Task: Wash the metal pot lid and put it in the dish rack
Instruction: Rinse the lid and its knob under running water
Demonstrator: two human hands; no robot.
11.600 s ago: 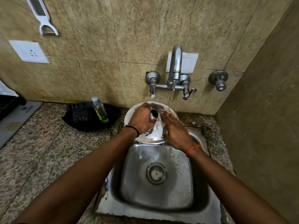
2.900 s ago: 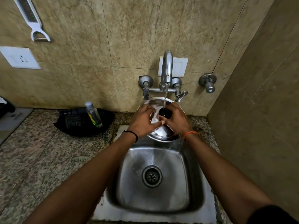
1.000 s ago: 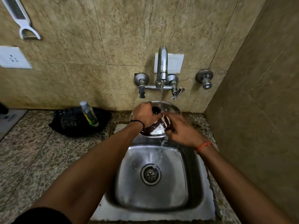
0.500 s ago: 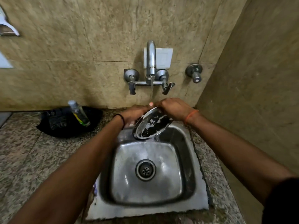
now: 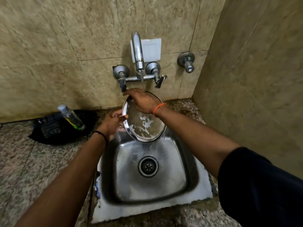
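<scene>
The round metal pot lid [image 5: 146, 126] is held tilted over the back of the steel sink [image 5: 191, 179], its inner face toward me with patches of white suds. My left hand [image 5: 113, 123] grips the lid's left rim from behind. My right hand [image 5: 142, 100] lies flat across the lid's upper part, fingers spread, under the stream from the tap [image 5: 137, 51]. Water runs off the lid's lower edge into the sink. The lid's knob is hidden behind it. No dish rack is in view.
A black tray [image 5: 64, 126] with a clear bottle [image 5: 71, 117] of yellow-green liquid sits on the granite counter [image 5: 32, 161] left of the sink. Tap handles [image 5: 155, 74] and a separate valve [image 5: 186, 62] stick out of the tiled wall. A side wall stands close on the right.
The lid has been turned over and raised more upright, its inner face now toward me. My right hand moved from the rim onto the upper inner face; my left hand shifted to the left rim.
</scene>
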